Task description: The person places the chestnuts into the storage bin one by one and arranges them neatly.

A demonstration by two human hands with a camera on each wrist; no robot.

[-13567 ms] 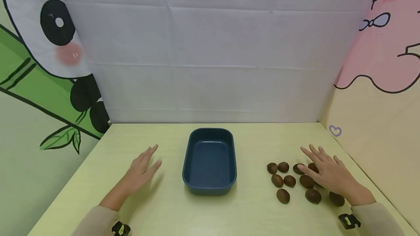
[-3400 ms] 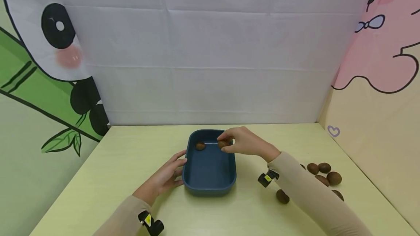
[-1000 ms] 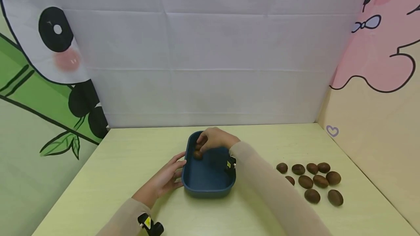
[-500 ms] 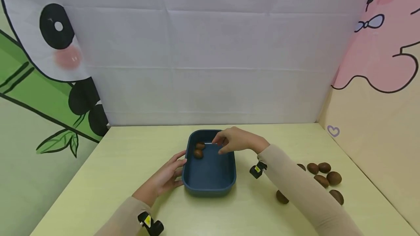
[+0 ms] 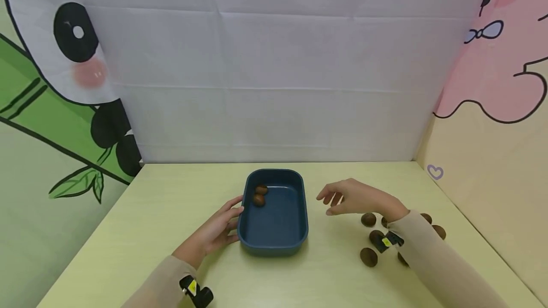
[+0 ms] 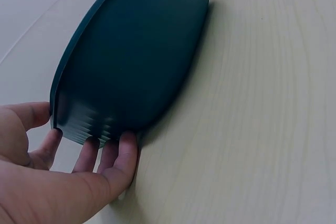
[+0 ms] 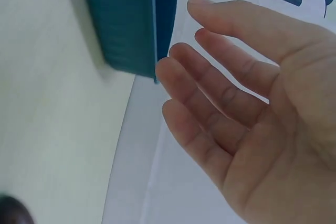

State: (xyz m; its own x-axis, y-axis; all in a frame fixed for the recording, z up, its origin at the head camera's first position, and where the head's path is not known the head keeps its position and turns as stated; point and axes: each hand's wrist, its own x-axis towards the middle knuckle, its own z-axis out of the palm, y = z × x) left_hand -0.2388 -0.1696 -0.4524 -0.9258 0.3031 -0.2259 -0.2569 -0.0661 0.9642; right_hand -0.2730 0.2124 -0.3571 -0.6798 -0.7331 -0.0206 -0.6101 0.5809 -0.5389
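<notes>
Well, from over the person's head I can look straight down into the blue box [image 5: 274, 225], upright on the pale table [image 5: 334, 282], and see a pair of brown nuts [image 5: 259, 200] lying side by side by its left wall, toward the far end. Neither wrist camera gives me that inside view.

The left hand [image 5: 216, 232] is at the box's left side, its fingers spread and only slightly bent. Seen from above, half of those fingers are hard to make out; the left wrist view shows their tips set against the outer wall, one of them up by the rim, touching the box rather than wrapped round it.

As for the right hand [image 5: 361, 198], it hangs in the air beyond the box's right side, fingers loosely curved, thumb well apart from them. From above its palm is hidden, but the right wrist view looks right into it, and it holds nothing.

Below and behind that hand, the loose nuts [image 5: 368, 257] lie scattered on the table's right side. The right sleeve [image 5: 441, 260] covers part of the group, so I can't count them; the right wrist view catches just one dark blur at its lower corner.
</notes>
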